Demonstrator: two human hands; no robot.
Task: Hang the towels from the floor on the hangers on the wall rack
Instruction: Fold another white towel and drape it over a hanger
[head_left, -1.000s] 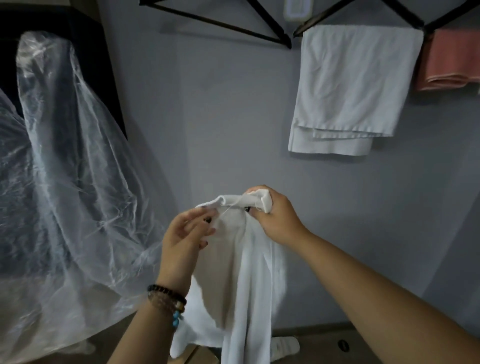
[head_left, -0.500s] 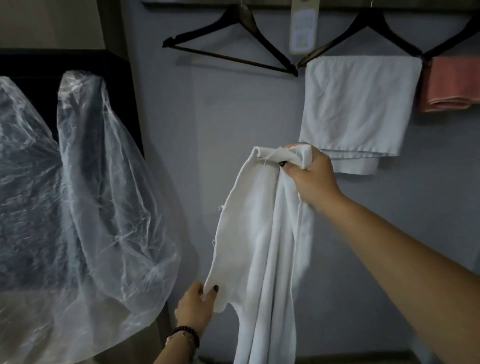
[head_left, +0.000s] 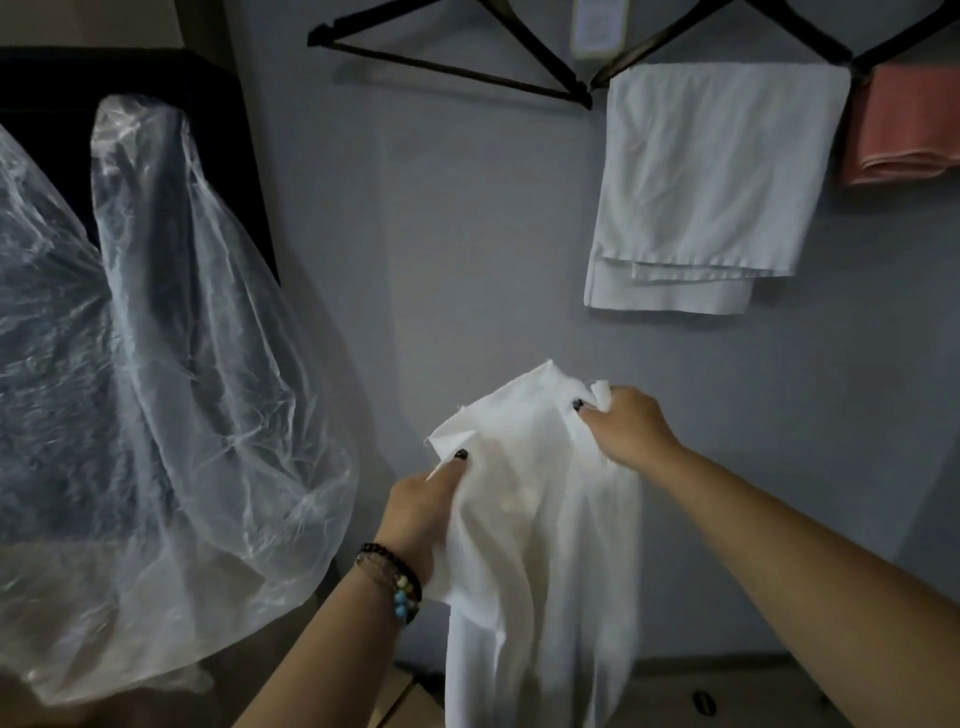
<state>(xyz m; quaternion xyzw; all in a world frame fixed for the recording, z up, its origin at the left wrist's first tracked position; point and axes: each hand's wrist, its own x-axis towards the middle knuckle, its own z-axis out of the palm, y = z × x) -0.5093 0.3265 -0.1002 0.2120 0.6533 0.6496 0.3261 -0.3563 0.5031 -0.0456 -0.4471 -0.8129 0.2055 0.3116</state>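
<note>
A white towel (head_left: 535, 525) hangs in front of me, held up by both hands in front of the grey wall. My left hand (head_left: 421, 501) pinches its left corner; my right hand (head_left: 626, 428) grips its upper right edge, slightly higher. Above, an empty black hanger (head_left: 447, 54) hangs on the wall rack. To its right another hanger (head_left: 727, 31) carries a folded white towel (head_left: 711, 182). A folded pink towel (head_left: 904, 130) hangs at the far right edge. The bottom of the held towel runs out of view.
A large clear plastic sheet (head_left: 156, 364) drapes over dark furniture on the left. A white tag (head_left: 597, 28) hangs on the wall between the hangers. Brown floor (head_left: 727, 691) and a cardboard edge (head_left: 405, 696) show at the bottom.
My right hand has come down from near the hung towel. My left hand has risen and taken a corner, spreading the towel's top edge between both hands. The view has tilted down a little.
</note>
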